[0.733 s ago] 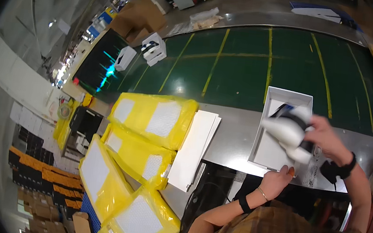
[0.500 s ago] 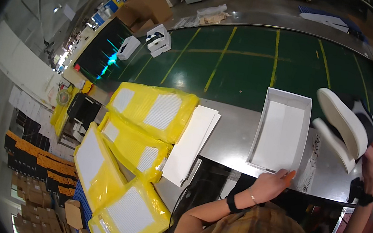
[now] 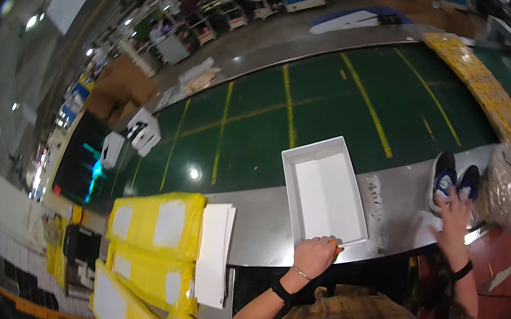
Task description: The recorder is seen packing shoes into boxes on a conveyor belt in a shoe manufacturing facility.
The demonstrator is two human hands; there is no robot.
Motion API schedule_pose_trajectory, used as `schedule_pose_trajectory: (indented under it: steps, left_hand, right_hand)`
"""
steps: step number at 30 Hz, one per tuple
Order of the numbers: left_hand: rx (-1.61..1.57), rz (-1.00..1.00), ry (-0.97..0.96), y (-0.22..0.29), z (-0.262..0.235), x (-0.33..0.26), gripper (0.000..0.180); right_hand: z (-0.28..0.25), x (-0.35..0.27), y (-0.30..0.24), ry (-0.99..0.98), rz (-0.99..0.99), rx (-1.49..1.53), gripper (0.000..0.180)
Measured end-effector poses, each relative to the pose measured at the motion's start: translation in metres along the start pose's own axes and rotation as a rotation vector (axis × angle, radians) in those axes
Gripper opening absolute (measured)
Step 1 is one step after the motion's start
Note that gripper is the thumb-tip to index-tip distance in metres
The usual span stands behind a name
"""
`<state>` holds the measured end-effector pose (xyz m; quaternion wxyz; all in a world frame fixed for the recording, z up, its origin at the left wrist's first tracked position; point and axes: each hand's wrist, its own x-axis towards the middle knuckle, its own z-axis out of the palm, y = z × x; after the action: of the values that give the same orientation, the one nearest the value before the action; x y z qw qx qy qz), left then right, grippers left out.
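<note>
An open white shoebox (image 3: 326,194) without contents stands at the near edge of the metal worktop. My left hand (image 3: 313,257) is closed at the box's near edge around a small orange thing (image 3: 338,251) whose kind I cannot make out. To the right, a pair of dark blue sneakers with white soles stands upright: the left shoe (image 3: 442,173) and the right shoe (image 3: 470,179). Over their near ends reaches my right hand (image 3: 453,229), its fingers spread and holding nothing; whether the fingertips touch the shoes I cannot tell.
Beyond the box runs a green conveyor belt (image 3: 254,121) with yellow lines. Yellow-wrapped packs (image 3: 154,227) and white sheets (image 3: 213,256) lie at left. A clear plastic bag (image 3: 510,191) sits right of the shoes. Small white boxes (image 3: 144,133) stand at the belt's far left.
The sneakers, held tilted in my right hand before, now stand on the worktop and the hand has let go. The view has turned right. My left hand stays at the box's near edge.
</note>
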<state>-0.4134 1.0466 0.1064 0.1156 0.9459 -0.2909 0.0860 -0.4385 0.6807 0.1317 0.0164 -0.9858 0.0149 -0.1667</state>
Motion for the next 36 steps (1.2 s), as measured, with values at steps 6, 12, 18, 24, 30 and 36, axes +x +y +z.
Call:
schedule_pose_trajectory:
  steps: [6, 12, 18, 24, 30, 36]
  left_hand:
    - [-0.152, 0.106, 0.024, 0.039, -0.007, 0.024, 0.029]
    - [-0.382, -0.122, 0.164, 0.036, -0.023, 0.021, 0.027]
    - [-0.603, -0.366, 0.184, 0.02, -0.054, 0.022, 0.028]
    - [-0.905, -0.386, 0.451, -0.024, -0.104, -0.011, 0.025]
    - [-0.189, -0.146, -0.01, -0.038, -0.072, -0.034, 0.034]
    - [-0.199, -0.2, -0.154, -0.012, -0.016, -0.024, 0.016]
  right_hand:
    - [0.037, -0.01, -0.096, -0.439, 0.035, 1.468, 0.098]
    - [0.02, 0.008, -0.112, -0.319, -0.09, 1.246, 0.09]
    - [0.031, 0.026, -0.112, -0.123, -0.135, 1.309, 0.075]
    - [0.073, 0.001, -0.064, -0.121, 0.437, 1.344, 0.053]
    - [0.082, -0.03, -0.028, 0.034, 0.585, 1.4, 0.047]
    - [0.141, -0.058, 0.077, 0.171, 0.298, 0.939, 0.041]
